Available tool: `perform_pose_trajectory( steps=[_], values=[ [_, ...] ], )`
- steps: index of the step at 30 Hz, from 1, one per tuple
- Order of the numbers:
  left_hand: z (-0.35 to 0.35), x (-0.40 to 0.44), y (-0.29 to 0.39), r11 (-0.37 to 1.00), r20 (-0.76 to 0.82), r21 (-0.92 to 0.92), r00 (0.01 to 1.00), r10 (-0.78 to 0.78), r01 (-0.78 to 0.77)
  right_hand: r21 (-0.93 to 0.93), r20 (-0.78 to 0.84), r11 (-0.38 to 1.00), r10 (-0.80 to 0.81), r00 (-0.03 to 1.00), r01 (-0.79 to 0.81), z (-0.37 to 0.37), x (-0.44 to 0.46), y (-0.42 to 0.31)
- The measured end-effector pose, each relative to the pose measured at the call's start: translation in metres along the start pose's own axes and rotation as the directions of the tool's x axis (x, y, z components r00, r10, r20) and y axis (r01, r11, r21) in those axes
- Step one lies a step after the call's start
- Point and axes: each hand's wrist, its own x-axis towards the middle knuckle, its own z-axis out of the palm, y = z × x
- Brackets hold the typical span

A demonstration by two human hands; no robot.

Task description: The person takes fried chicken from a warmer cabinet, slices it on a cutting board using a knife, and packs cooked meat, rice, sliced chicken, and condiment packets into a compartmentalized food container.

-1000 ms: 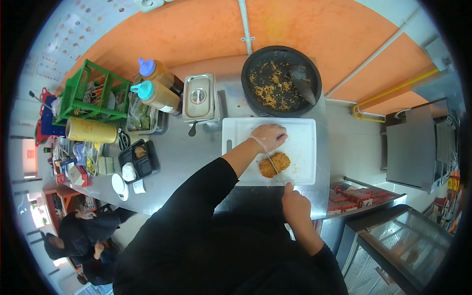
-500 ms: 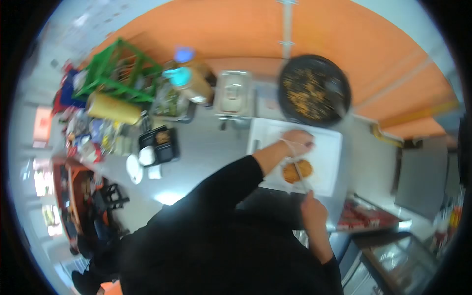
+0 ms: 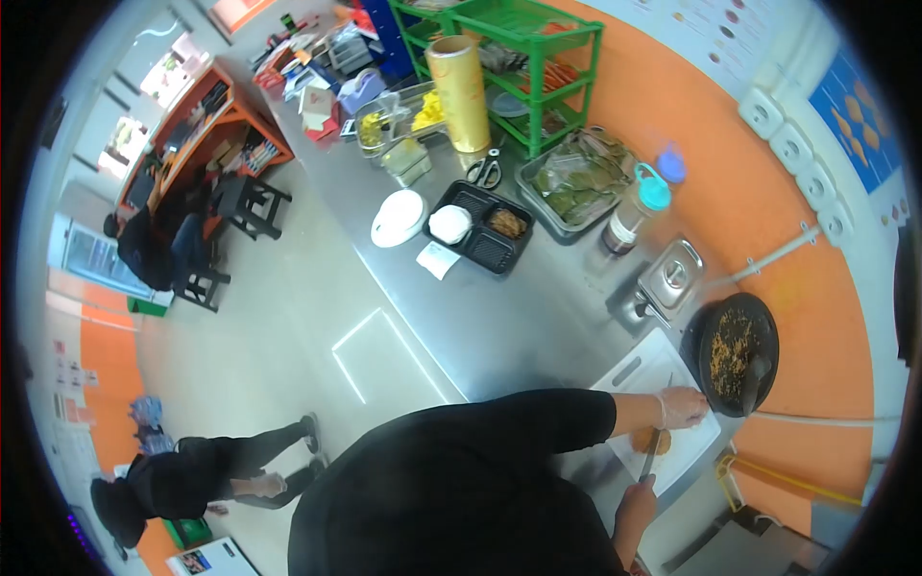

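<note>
My right hand grips the handle of a knife, its blade lying across a golden-brown, breaded-looking round piece of food. That piece rests on a white cutting board. Beyond the blade, my left hand in a clear glove is over the board beside the food. Its fingers are curled in, and whatever they may hold is hidden. Just past this hand sits a black pan with brown crumbly food and a dark utensil inside.
A lidded steel container, a teal-topped bottle and a tray of leaves line the wall side. A black meal box, scissors, a yellow film roll and a green rack stand farther along. A person walks behind; another sits far off.
My view has swung left, bringing the floor and two people into sight; the board and pan now appear lower right. The knife stays on the food, with my left hand still beside it.
</note>
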Motion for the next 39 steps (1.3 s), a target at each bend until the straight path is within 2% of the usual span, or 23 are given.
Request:
perform_pose_trajectory(
  steps=[1,5,7,8,10,11,13,14,16,17,19,20,22,26,28,35,39],
  values=[
    [-0.005,-0.005,0.006,0.999,0.018,-0.047,1.0,-0.022,0.023,-0.012,-0.018,1.0,0.008,1.0,-0.008,-0.002,-0.002,-0.002],
    [-0.011,-0.009,0.007,0.999,0.027,-0.049,0.999,0.026,-0.024,-0.04,-0.057,0.999,0.001,0.998,-0.003,-0.008,-0.006,-0.008],
    [-0.016,-0.006,0.014,0.994,-0.14,-0.107,0.99,0.02,-0.036,-0.052,-0.061,0.999,-0.009,0.998,0.006,-0.005,-0.005,-0.004],
    [-0.023,-0.002,0.019,0.994,-0.148,-0.104,0.989,0.029,-0.045,-0.056,-0.051,0.998,-0.013,0.999,0.011,-0.003,-0.003,-0.003],
    [-0.033,0.005,0.032,0.954,0.026,-0.236,0.983,-0.182,0.183,-0.053,-0.056,0.999,-0.002,0.998,-0.001,-0.002,-0.002,-0.003],
    [-0.031,0.009,0.033,0.955,0.025,-0.236,0.984,-0.177,0.178,-0.046,-0.049,0.999,0.01,0.999,-0.013,-0.002,-0.003,-0.004],
    [-0.022,0.017,0.038,0.977,0.229,-0.04,0.954,-0.195,0.209,-0.044,-0.048,0.999,0.015,0.999,-0.017,-0.004,-0.006,-0.006],
    [-0.01,0.018,0.034,0.978,0.23,-0.041,0.955,-0.188,0.203,-0.04,-0.044,0.999,0.016,0.999,-0.017,-0.006,-0.005,-0.008],
    [0.005,0.013,0.025,0.993,0.151,0.113,0.988,0.025,-0.043,-0.035,-0.048,0.999,0.014,0.999,-0.016,-0.008,-0.005,-0.009],
    [0.008,0.012,0.023,0.993,0.152,0.11,0.988,0.027,-0.044,-0.031,-0.049,0.999,0.009,0.999,-0.01,-0.008,-0.006,-0.009],
    [0.013,0.013,0.019,0.958,0.092,0.157,0.969,0.228,-0.24,-0.033,-0.044,0.999,0.01,0.999,-0.011,-0.005,-0.004,-0.006],
    [0.015,0.015,0.018,0.958,0.092,0.154,0.969,0.231,-0.243,-0.034,-0.04,0.999,0.008,0.999,-0.009,-0.004,-0.003,-0.004],
    [0.016,0.019,0.018,1.0,0.285,0.001,0.958,-0.021,0.021,-0.037,-0.046,0.999,0.003,0.999,-0.005,-0.003,-0.003,-0.003],
    [0.027,0.028,0.014,0.996,0.294,-0.031,0.953,-0.075,0.088,-0.024,-0.054,1.0,-0.009,0.999,0.008,-0.005,-0.005,-0.004],
    [0.044,0.03,0.005,0.99,0.183,0.135,0.98,-0.074,0.049,-0.023,-0.051,1.0,-0.004,0.999,0.003,-0.006,-0.004,-0.005],
    [0.034,0.005,-0.001,0.982,0.262,0.124,0.949,-0.173,0.144,-0.026,-0.005,0.997,0.072,0.997,-0.072,-0.01,-0.005,-0.012],
    [0.025,0.006,0.003,0.973,0.328,0.112,0.916,-0.229,0.203,0.0,-0.019,0.999,0.049,0.999,-0.049,-0.009,-0.004,-0.01]
  ],
)
